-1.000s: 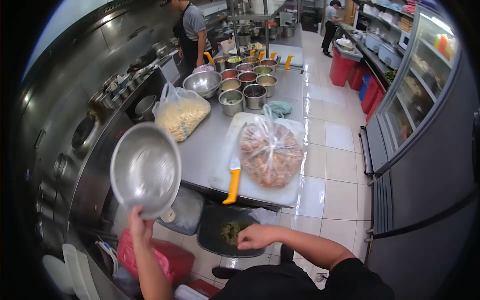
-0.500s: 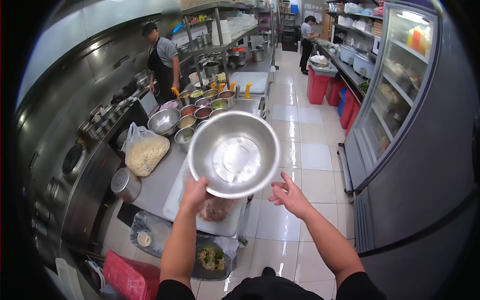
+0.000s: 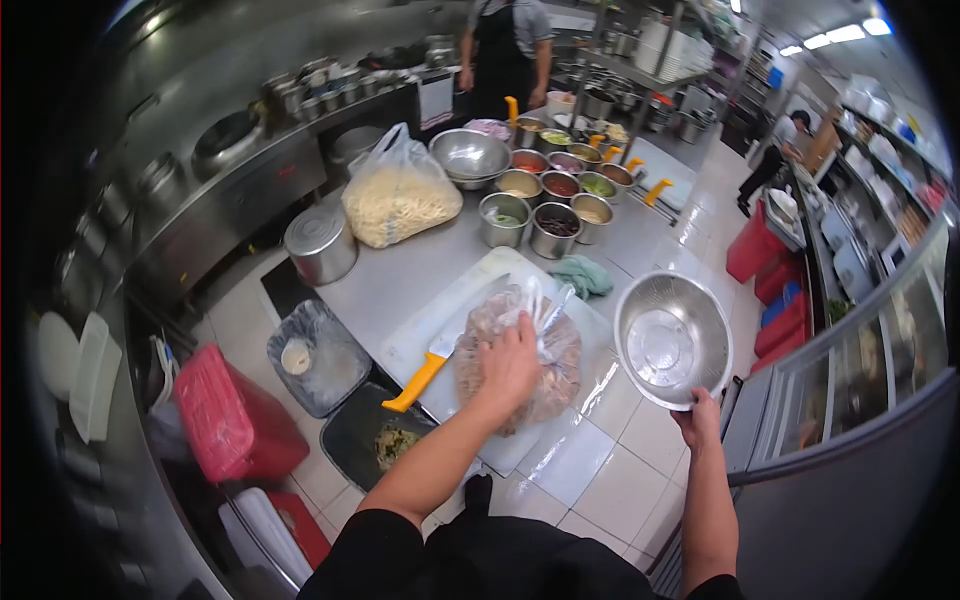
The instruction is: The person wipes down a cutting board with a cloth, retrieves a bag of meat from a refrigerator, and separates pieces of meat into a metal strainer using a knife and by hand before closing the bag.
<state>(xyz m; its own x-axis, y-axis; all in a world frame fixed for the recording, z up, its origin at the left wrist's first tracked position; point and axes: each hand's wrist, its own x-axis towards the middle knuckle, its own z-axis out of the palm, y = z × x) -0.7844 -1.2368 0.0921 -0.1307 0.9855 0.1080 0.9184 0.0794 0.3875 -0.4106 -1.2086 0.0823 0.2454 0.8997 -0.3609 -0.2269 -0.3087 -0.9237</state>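
the right hand (image 3: 699, 422) has its fingers closed on the near rim of a metal bowl (image 3: 662, 345), which it holds tilted in the air to the right of the white cutting board (image 3: 440, 315), its inside facing up toward the camera. the left hand (image 3: 510, 365) lies over the top of a clear plastic bag (image 3: 560, 360) of pinkish-brown pieces, fingers bent against the gathered plastic; whether they pinch it or only press on it, i cannot tell. that bag rests on the board, toward its near right part. a knife (image 3: 417, 381) with a yellow handle lies on the board's left side, just beside the bag, its handle jutting past the edge.

a green cloth (image 3: 583, 276) is just beyond the board's far corner, and behind it, farther from the board, stand the metal containers (image 3: 556, 229) with various foods. left of these, also beyond the board, sits a bag of pale strips (image 3: 402, 212); a lidded pot (image 3: 321, 247) is left of the board. below the board's left edge are a grey tub (image 3: 325, 365) and a black bin (image 3: 352, 425) with greenish scraps (image 3: 393, 444). well beyond the board stands a person in a dark apron (image 3: 507, 55).
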